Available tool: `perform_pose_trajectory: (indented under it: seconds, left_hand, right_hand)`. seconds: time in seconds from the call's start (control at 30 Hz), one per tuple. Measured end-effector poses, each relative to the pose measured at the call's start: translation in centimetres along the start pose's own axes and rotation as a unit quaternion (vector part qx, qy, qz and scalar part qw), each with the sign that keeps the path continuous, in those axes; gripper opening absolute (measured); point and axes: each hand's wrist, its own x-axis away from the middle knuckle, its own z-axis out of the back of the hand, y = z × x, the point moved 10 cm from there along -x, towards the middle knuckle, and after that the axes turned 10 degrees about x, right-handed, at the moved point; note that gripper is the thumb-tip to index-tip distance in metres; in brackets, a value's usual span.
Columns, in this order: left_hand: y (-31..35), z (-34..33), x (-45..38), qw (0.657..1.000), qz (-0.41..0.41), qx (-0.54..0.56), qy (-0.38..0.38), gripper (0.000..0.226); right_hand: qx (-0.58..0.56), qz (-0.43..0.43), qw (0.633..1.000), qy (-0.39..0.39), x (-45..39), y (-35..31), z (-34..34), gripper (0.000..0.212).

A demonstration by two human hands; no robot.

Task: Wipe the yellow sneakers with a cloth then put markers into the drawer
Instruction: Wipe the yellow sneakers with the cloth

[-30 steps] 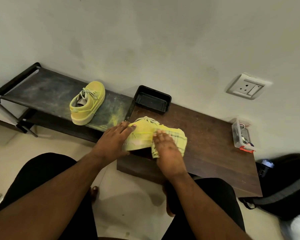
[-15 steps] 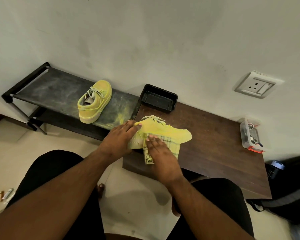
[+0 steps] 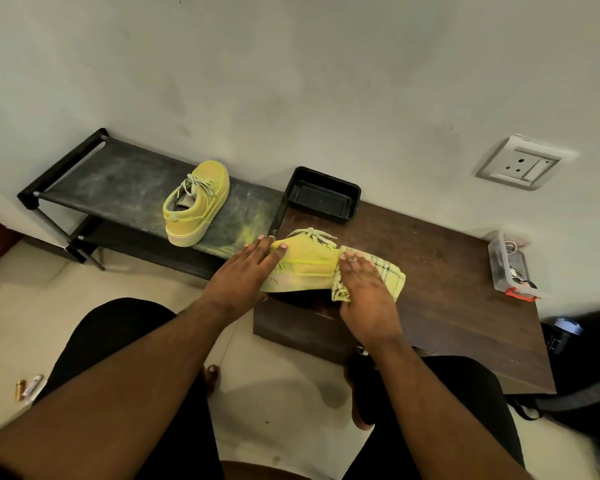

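sneaker-cleaning underway at a low dark brown wooden table: a yellow suede-like low-top sneaker with pale laces lies tipped on its side at the table's near-left corner, roughly the centre of the frame, while its yellow twin sneaker stands upright on a dusty black metal shoe rack at about 10 o'clock from it.

the left hand lies flat over the shoe's left end, fingers straight and together, pressing it down rather than wrapping it. the right hand presses a yellow-green patterned cloth against the shoe's right end, fingers extended and slightly spread over the fabric; neither hand is closed around anything.

the shoe looks light and fairly stiff in the sole but soft in the upper, so it would likely slide under a rubbing stroke unless pinned at one end, as the left hand does; the thick sole edge seems the surest place to hold. the cloth is limp and will bunch, best driven with a flat palm.

an empty black plastic tray sits at 12 o'clock from the shoe against the wall, and a clear plastic box with a red clasp at 3 o'clock. no markers or drawer can be made out.
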Motion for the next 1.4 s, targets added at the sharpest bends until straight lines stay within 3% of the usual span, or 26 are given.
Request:
perform_pose_trajectory:
  seconds: [0.1, 0.27, 0.47, 0.57, 0.7, 0.77, 0.83, 0.93, 0.97, 1.03, 1.13, 1.2, 1.27, 1.4]
  left_hand:
    - [0.2, -0.3, -0.1, 0.999, 0.005, -0.035, -0.012, 0.101]
    - [2.3, -1.2, -0.7, 0.999, -0.007, -0.047, 0.003, 0.103]
    - [2.0, -1.5, -2.1, 0.999, 0.038, -0.002, -0.011, 0.070]
    - [2.0, -1.0, -2.1, 0.999, 0.037, 0.008, -0.019, 0.065]
    - [2.2, -0.7, -1.7, 0.999, 0.039, 0.037, -0.011, 0.061]
    - [2.3, -0.7, -1.6, 0.999, 0.038, 0.037, -0.003, 0.061]
    - [2.7, -0.7, -1.4, 0.999, 0.032, 0.027, 0.001, 0.061]
    - [3.3, -0.6, -1.0, 1.000, 0.018, 0.004, 0.002, 0.061]
    - [3.4, -0.5, -0.9, 1.000, 0.017, -0.004, 0.004, 0.061]
    - [3.4, -0.4, -0.7, 1.000, 0.020, -0.013, 0.003, 0.061]
    - [3.7, -0.6, -0.5, 0.999, 0.018, -0.031, -0.008, 0.063]
    - [3.8, -0.8, -0.5, 0.999, 0.015, -0.033, -0.017, 0.062]
    - [3.7, -0.7, -0.5, 0.999, 0.019, -0.022, -0.018, 0.062]
    - [4.0, -0.2, -0.5, 1.000, 0.006, -0.021, -0.007, 0.058]
  right_hand:
    - [-0.015, -0.069, 0.997, 0.007, -0.5, 2.4, 0.2, 0.073]
    - [0.016, -0.046, 0.998, -0.026, -0.5, 1.0, -0.3, 0.073]
    - [0.043, 0.104, 0.992, -0.053, -0.1, -3.9, -1.2, 0.074]
    - [-0.023, -0.014, 1.000, -0.013, -0.9, 0.0, 0.4, 0.072]
    - [-0.127, -0.241, 0.962, 0.001, -1.0, 8.2, 0.1, 0.060]
    - [-0.154, -0.272, 0.950, 0.006, -0.6, 8.9, -0.1, 0.057]
    - [-0.152, -0.196, 0.969, 0.020, -0.9, 6.5, 0.5, 0.058]
    - [-0.104, 0.030, 0.994, -0.025, -1.0, -0.2, 0.7, 0.065]
    - [-0.088, 0.061, 0.994, -0.035, -1.0, -1.0, 0.5, 0.065]
    - [-0.096, 0.001, 0.995, -0.010, -1.5, 1.1, 0.6, 0.060]
    - [-0.145, -0.210, 0.967, 0.013, -1.2, 7.2, 1.1, 0.038]
    - [-0.132, -0.269, 0.954, 0.008, -0.5, 8.2, 1.2, 0.027]
    - [-0.132, -0.231, 0.964, 0.012, -0.6, 6.0, 1.3, 0.037]
    - [-0.093, -0.025, 0.995, -0.009, -0.6, -1.8, 1.0, 0.057]
